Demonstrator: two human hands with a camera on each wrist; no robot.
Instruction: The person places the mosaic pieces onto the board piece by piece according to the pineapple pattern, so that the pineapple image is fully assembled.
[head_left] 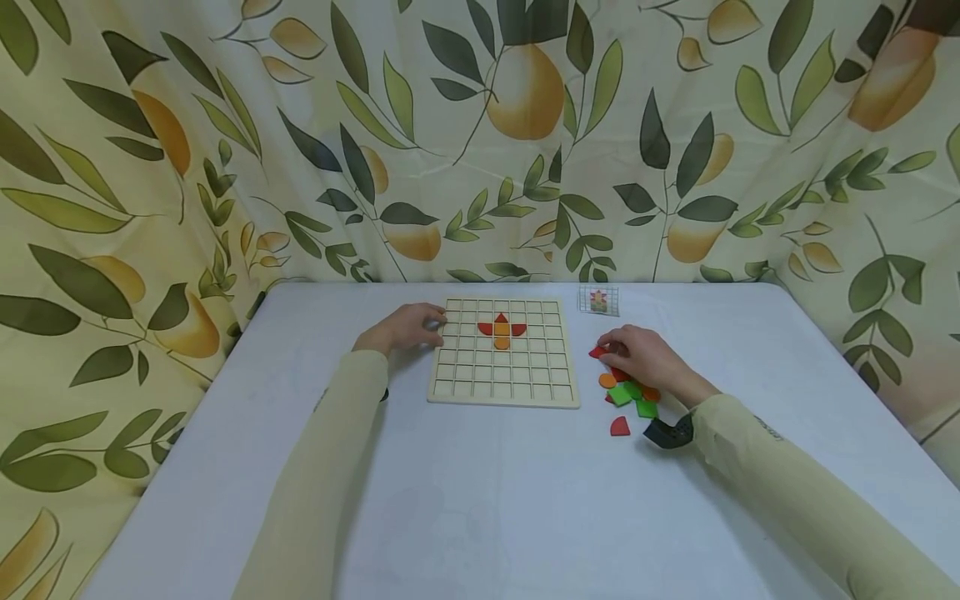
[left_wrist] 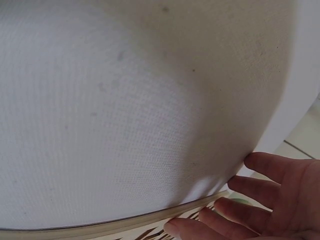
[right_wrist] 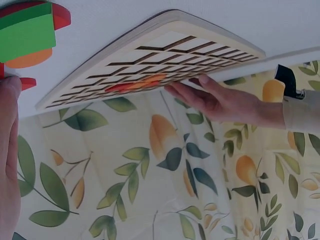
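Currently: L hand (head_left: 405, 327) fingers relaxed, steadying grid board (head_left: 504, 392) at its far-left edge. R hand (head_left: 645, 357) pinches red piece (head_left: 597, 352) from pile (head_left: 628, 393), right of board. Step: pick-up; next likely needs seating beside red-orange motif (head_left: 502, 328).

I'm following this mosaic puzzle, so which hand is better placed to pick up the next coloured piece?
The right hand: it rests on the pile of loose pieces beside the grid board, fingertips on a red one. The left hand lies at the board's left edge, away from the pile.
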